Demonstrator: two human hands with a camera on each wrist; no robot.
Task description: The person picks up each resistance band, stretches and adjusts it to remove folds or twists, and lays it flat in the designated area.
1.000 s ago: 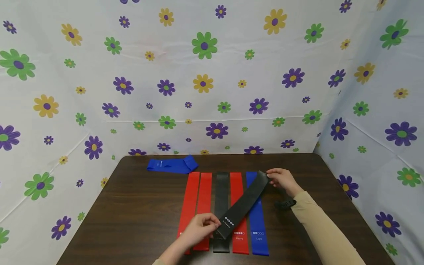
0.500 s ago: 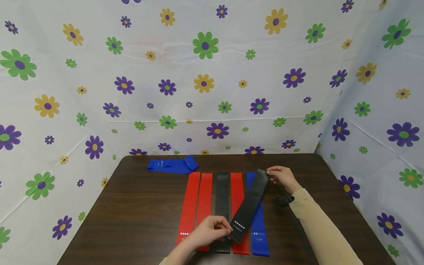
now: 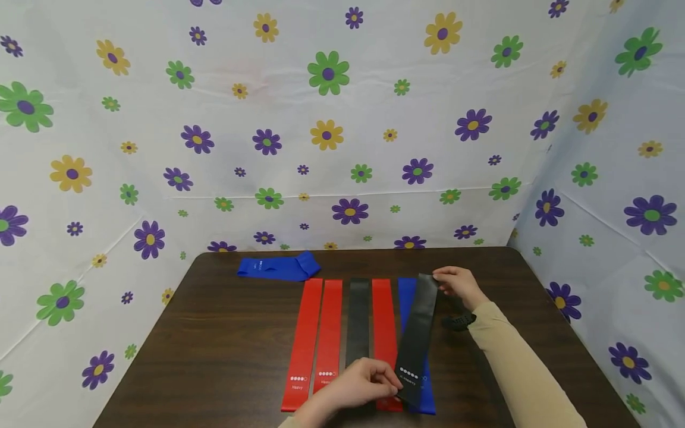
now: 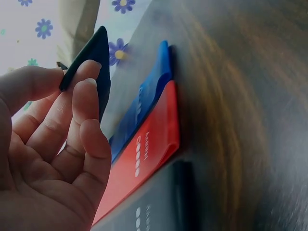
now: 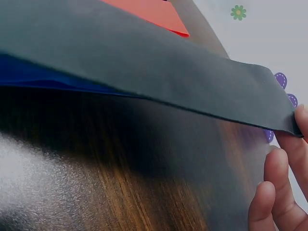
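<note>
A black resistance band point(image 3: 420, 324) marked X-Heavy is held stretched out flat between both hands. My left hand point(image 3: 364, 383) pinches the corner of its near, printed end. At its far end, my right hand point(image 3: 460, 286) grips the corner between thumb and finger, as the right wrist view also shows. The band hangs above a blue band point(image 3: 405, 292) marked Light and covers much of it. In the left wrist view, the held end is raised clear of the table, beside that blue band point(image 4: 144, 98) and a red Heavy band point(image 4: 149, 144).
Left of these lie another black band point(image 3: 358, 315) and two red bands point(image 3: 305, 333) point(image 3: 329, 327), side by side lengthwise. A folded blue band point(image 3: 275, 267) rests near the back edge of the brown table point(image 3: 225, 339). Flowered cloth point(image 3: 289, 119) surrounds the table.
The black X-Heavy band's near end has swung right with my left hand, from over the middle black band to over the blue one. My right hand has shifted only slightly.
</note>
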